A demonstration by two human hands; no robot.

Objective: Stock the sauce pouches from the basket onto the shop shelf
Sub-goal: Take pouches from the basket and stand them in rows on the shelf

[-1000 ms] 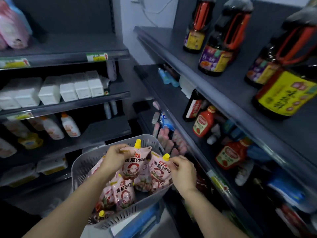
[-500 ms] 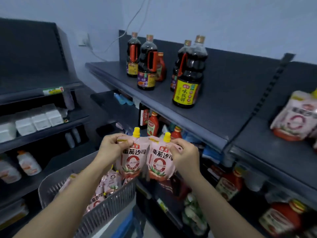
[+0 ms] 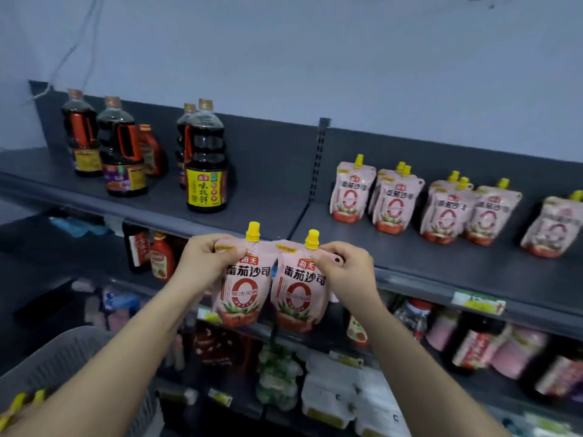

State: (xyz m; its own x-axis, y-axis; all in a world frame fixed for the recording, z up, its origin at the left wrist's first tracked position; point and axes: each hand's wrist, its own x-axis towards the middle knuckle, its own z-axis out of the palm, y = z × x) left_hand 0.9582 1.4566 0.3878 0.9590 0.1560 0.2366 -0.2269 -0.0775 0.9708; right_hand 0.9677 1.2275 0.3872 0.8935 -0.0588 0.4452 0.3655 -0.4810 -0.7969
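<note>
My left hand (image 3: 202, 263) pinches the top corner of a pink tomato-sauce pouch (image 3: 241, 294) with a yellow cap. My right hand (image 3: 344, 272) pinches the top of a second pouch (image 3: 298, 298) just beside it. Both pouches hang upright in front of the dark top shelf (image 3: 426, 263), below its front edge. Several matching pouches (image 3: 394, 203) stand in a row on the right part of that shelf. The grey basket (image 3: 60, 357) shows at the lower left under my left forearm, with yellow caps (image 3: 22, 402) at its edge.
Dark soy sauce bottles (image 3: 205, 171) stand on the left section of the top shelf, past a slotted upright divider (image 3: 317, 159). Bare shelf lies between the bottles and the divider. Lower shelves hold red sauce bottles (image 3: 161, 260), pink packs and white cartons.
Both hands lifted a pouch each out of the basket and carried them up and right. The view turned right, bringing the stocked row of pouches into sight.
</note>
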